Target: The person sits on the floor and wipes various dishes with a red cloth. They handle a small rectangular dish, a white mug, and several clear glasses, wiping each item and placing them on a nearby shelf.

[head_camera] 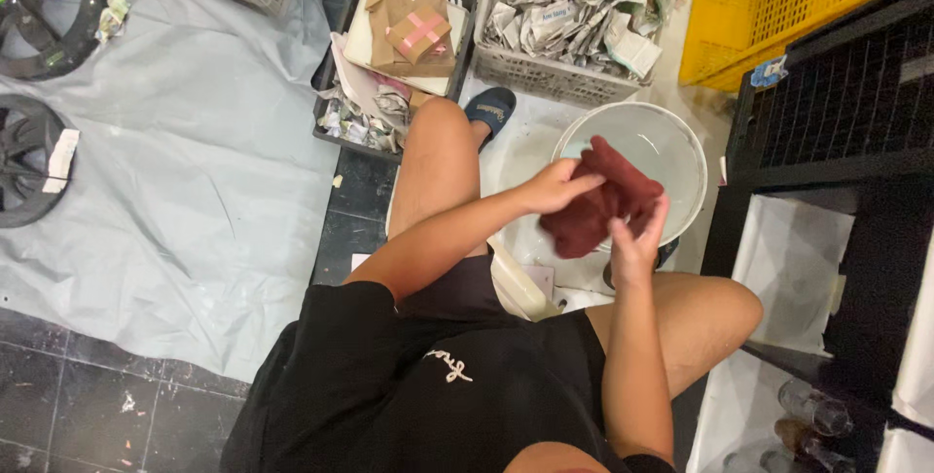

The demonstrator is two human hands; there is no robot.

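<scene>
Head view is showing the left hand [556, 188] and right hand [632, 239] both clenching a dark red cloth [603, 202] directly over the white basin [681, 157], probably so drips are falling inside.

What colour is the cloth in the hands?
Dark red cloth, clearest in the head view.

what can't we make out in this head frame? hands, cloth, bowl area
Head view only:
- Left hand: fingertips buried in the dark red cloth.
- Right hand: palm hidden behind the cloth.
- White bowl: near rim covered by cloth and hands; contents unclear.
- Pale object under the legs: mostly hidden, kind unclear.
- Bottles at lower right: cut off by the frame edge, dim.
</scene>
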